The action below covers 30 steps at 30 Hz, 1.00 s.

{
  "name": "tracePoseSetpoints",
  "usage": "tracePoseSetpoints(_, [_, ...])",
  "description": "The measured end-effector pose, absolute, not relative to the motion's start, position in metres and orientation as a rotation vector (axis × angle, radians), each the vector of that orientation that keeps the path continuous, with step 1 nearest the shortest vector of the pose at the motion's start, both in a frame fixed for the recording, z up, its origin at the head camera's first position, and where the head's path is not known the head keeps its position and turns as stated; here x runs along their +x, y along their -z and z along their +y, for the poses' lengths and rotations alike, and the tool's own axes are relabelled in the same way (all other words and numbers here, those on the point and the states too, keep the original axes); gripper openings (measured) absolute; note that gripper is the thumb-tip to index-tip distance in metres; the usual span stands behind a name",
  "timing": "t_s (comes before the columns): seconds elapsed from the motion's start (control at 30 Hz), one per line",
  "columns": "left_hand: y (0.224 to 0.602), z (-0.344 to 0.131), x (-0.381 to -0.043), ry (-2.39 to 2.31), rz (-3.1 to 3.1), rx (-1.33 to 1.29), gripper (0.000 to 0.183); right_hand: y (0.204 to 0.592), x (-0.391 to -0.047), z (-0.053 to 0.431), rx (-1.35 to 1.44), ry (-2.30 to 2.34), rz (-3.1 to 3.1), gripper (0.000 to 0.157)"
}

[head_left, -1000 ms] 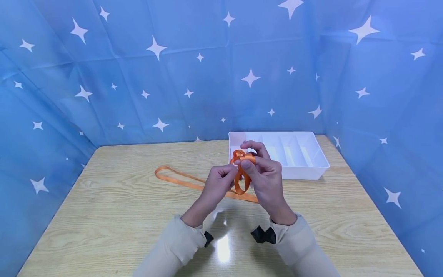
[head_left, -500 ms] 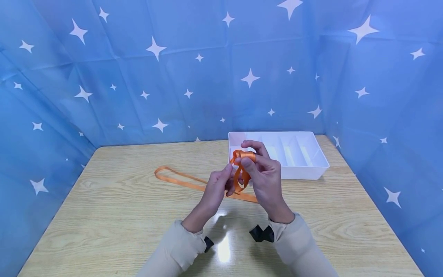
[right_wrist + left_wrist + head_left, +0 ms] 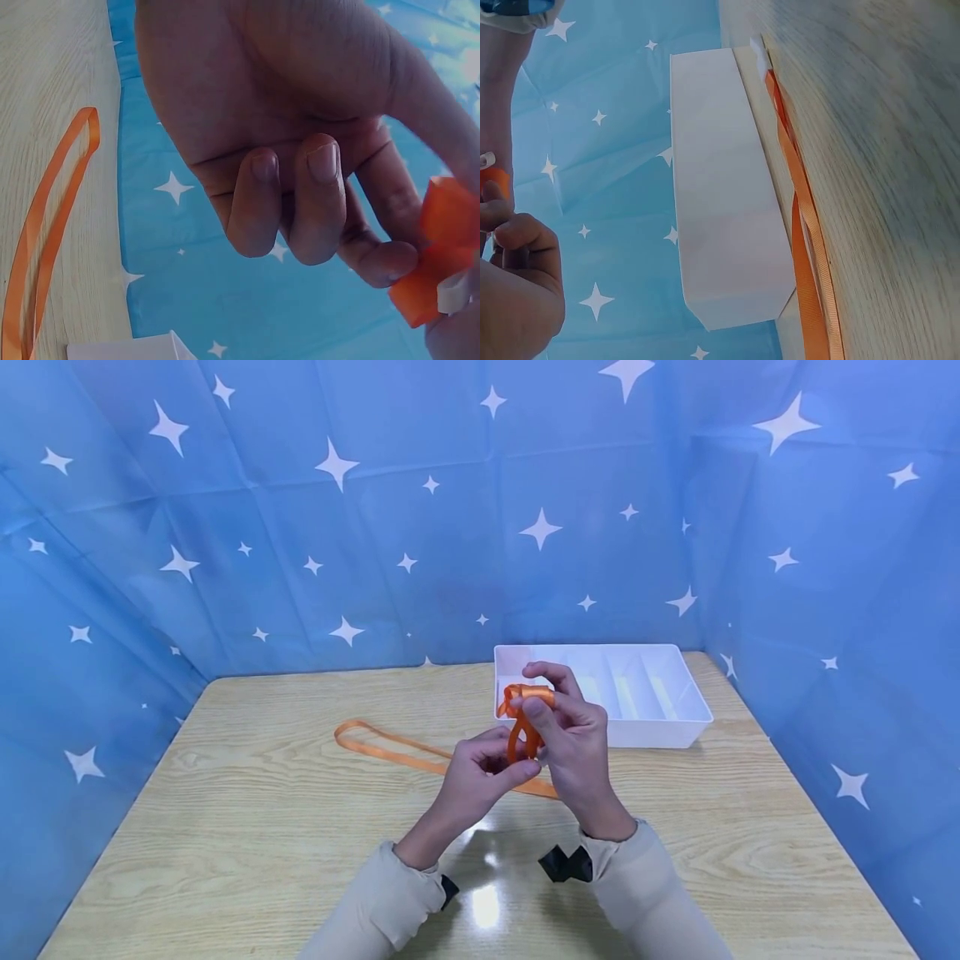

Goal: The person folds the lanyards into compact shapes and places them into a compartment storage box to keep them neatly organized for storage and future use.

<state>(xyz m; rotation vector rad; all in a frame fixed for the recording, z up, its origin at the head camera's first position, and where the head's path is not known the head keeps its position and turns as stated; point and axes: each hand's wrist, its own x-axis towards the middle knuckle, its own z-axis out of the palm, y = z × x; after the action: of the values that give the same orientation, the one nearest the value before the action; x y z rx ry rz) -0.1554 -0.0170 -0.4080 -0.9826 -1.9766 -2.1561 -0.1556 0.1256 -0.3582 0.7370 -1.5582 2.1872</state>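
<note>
A bundle of orange ribbon (image 3: 534, 695) is looped over the fingers of my right hand (image 3: 581, 743), whose thumb pinches it. From the bundle a loop hangs down between the hands. My left hand (image 3: 476, 772) is just below and to the left, its thumb and fingers closing around the bottom of that hanging loop. In the right wrist view the bundled ribbon (image 3: 442, 255) shows at the right edge beside a small white piece (image 3: 454, 292), with two fingers curled free. The left wrist view shows the left hand (image 3: 521, 270) with bent fingers, the ribbon mostly hidden behind them.
A long loop of orange ribbon (image 3: 397, 756) lies on the wooden table (image 3: 225, 827), running rightward beneath the hands. Behind the right hand stands a white divided tray (image 3: 660, 733). A blue star-patterned curtain (image 3: 420, 527) surrounds the table's far and side edges.
My left hand has gone from beside the bundle's left end, opened, and moved down to the bottom of the hanging loop. The loop has drawn narrower; the right hand has barely moved.
</note>
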Motion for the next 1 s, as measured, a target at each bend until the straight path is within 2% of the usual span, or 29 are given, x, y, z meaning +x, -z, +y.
tracePoseSetpoints(0.1, [0.408, -0.016, -0.156, 2.120, -1.976, -0.979, 0.013, 0.359, -0.156, 0.125, 0.731, -2.191, -1.563, 0.042])
tracePoseSetpoints(0.37, [0.405, -0.016, -0.157, 2.043, -2.016, -0.984, 0.009, 0.360, -0.156, 0.125, 0.727, -2.215, -1.563, 0.033])
tracePoseSetpoints(0.6, [0.405, -0.017, -0.158, 1.918, -2.080, -0.982, 0.008, 0.360, -0.155, 0.126, 0.707, -2.198, -1.617, 0.040])
tracePoseSetpoints(0.87, [0.406, -0.023, -0.162, 1.863, -2.229, -0.880, 0.011, 0.355, -0.154, 0.136, 0.581, -2.127, -1.860, 0.025])
tracePoseSetpoints(1.0, [0.406, -0.024, -0.162, 1.897, -2.261, -0.895, 0.010, 0.350, -0.153, 0.140, 0.529, -2.134, -1.971, 0.023])
